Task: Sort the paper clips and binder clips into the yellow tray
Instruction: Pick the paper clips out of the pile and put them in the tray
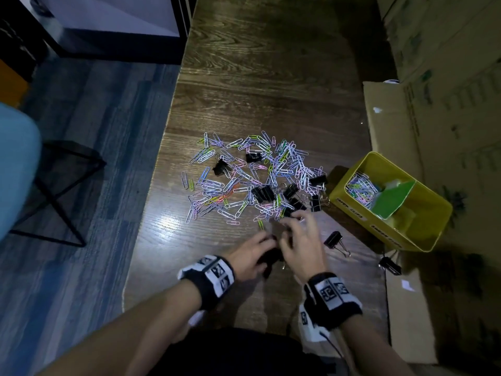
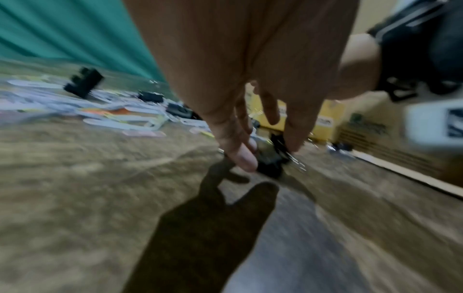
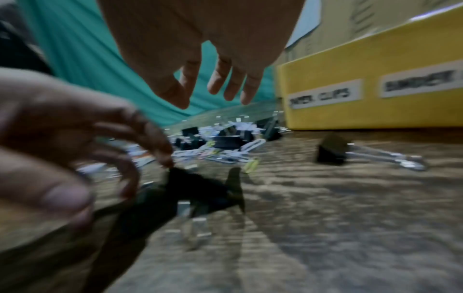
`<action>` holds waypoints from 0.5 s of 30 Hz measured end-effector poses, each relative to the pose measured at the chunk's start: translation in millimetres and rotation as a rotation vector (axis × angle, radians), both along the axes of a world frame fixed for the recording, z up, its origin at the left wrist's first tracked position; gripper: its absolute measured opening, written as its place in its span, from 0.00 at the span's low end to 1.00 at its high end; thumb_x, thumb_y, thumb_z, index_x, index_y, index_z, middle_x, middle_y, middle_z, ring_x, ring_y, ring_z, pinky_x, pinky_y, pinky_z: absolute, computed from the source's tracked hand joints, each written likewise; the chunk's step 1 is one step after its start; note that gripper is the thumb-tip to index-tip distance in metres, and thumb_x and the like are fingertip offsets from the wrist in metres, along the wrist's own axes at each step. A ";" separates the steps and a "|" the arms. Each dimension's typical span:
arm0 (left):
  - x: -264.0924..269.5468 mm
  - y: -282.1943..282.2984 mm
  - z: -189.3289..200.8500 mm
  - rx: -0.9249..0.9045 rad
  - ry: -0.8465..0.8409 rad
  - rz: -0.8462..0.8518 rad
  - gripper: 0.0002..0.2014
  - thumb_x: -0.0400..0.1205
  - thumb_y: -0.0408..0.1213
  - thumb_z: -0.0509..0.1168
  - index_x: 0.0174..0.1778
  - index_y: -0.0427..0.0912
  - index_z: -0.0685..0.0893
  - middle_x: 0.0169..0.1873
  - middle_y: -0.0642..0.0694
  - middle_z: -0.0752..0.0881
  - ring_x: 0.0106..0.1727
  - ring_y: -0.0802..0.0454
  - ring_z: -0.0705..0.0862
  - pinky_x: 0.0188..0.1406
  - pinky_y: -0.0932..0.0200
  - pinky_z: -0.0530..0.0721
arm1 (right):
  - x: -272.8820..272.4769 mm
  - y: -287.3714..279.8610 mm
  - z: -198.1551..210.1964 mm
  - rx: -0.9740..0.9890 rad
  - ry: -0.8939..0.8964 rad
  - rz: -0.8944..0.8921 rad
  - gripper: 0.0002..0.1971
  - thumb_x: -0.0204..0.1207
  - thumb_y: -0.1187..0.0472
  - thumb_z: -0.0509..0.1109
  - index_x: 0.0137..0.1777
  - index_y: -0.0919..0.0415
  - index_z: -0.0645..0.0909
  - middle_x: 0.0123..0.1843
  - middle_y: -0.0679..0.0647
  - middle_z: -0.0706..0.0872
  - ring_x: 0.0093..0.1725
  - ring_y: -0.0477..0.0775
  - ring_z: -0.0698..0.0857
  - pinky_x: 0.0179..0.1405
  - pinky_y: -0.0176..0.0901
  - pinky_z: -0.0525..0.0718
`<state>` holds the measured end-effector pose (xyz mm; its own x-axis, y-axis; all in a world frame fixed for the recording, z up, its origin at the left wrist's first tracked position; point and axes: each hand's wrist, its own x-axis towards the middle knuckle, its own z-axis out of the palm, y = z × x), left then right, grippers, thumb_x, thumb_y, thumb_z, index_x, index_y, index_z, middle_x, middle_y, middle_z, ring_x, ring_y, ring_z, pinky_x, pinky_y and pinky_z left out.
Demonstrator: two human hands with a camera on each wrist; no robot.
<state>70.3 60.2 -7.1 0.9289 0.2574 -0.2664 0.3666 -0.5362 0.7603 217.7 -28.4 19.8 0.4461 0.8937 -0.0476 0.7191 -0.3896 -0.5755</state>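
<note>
Two hands at near counter edge | left hand (image 1: 250,256) pinches black metal binder clip (image 2: 269,165) | right hand (image 1: 303,240) spread, empty | step: gathering binder clips | next: carry to yellow divided tray (image 1: 431,213), right edge.

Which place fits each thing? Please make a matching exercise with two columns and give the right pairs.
Things:
1. green divider
2. sorted paper clips
3. lone binder clip
4. left hand

Places:
A. on the table, between the right hand and the tray
B. holding black clips
C. standing inside the yellow tray
D. in the tray's far compartment

Pairs: 1-C, 2-D, 3-A, 4-B
</note>
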 end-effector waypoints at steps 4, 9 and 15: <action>-31.7 79.8 -3.4 0.254 -0.057 0.455 0.22 0.73 0.35 0.62 0.64 0.40 0.76 0.62 0.38 0.78 0.64 0.40 0.77 0.66 0.46 0.75 | -26.6 2.4 -13.1 -0.139 -0.019 0.343 0.10 0.69 0.61 0.70 0.51 0.54 0.83 0.60 0.53 0.77 0.62 0.54 0.76 0.63 0.50 0.74; -60.5 150.6 -15.0 0.412 0.290 0.573 0.34 0.80 0.51 0.62 0.80 0.49 0.57 0.81 0.39 0.52 0.81 0.37 0.50 0.78 0.37 0.51 | -14.0 -19.5 -33.4 -0.285 -0.093 0.419 0.12 0.68 0.68 0.69 0.48 0.53 0.84 0.55 0.52 0.80 0.57 0.59 0.78 0.56 0.54 0.81; -58.6 110.5 -34.4 0.420 0.324 0.372 0.38 0.75 0.65 0.38 0.79 0.51 0.59 0.81 0.40 0.54 0.81 0.37 0.49 0.75 0.32 0.51 | 22.6 -28.7 -39.2 -0.340 -0.094 0.253 0.11 0.61 0.68 0.69 0.42 0.57 0.87 0.52 0.57 0.83 0.55 0.62 0.80 0.55 0.61 0.83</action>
